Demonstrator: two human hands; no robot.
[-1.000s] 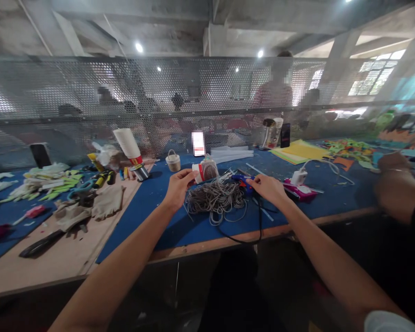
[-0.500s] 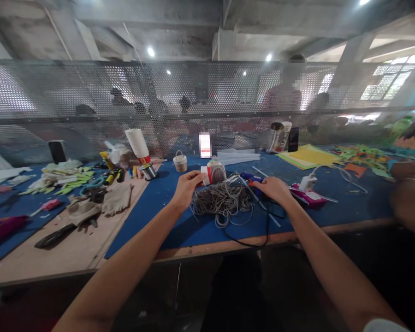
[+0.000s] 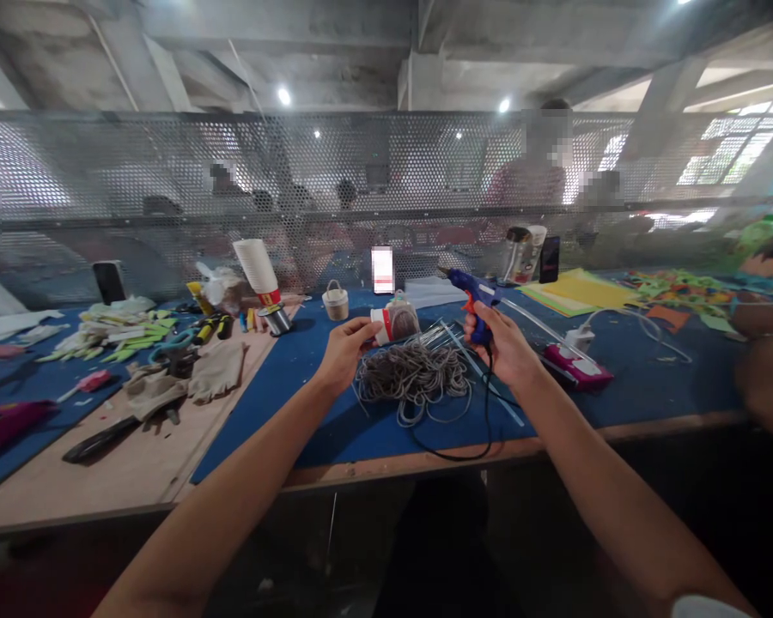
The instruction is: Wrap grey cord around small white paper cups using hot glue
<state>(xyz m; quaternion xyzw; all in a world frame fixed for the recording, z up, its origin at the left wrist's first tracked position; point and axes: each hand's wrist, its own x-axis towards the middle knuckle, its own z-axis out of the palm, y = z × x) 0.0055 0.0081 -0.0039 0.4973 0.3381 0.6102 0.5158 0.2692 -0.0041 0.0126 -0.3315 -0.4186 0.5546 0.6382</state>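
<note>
The desk (image 3: pixel 283 412), covered in blue mat with a bare wooden strip (image 3: pixel 135 468) toward its left end, runs along a perforated metal screen (image 3: pixel 167 172) at its back edge, under a concrete ceiling with round lights. Near the middle of the front edge lies a tangle of grey cord (image 3: pixel 418 378); just behind it the left hand (image 3: pixel 344 348) pinches a small cord-wrapped cup (image 3: pixel 396 322), and the right hand (image 3: pixel 506 348) is closed round the grip of a blue glue gun (image 3: pixel 473 292) held above the mat. A stack of paper cups (image 3: pixel 256 266), a small basket (image 3: pixel 335 302) and yellow sheets (image 3: pixel 580 290) stand along the back edge, and another person's arm (image 3: pixel 766 378) rests at the right end.
</note>
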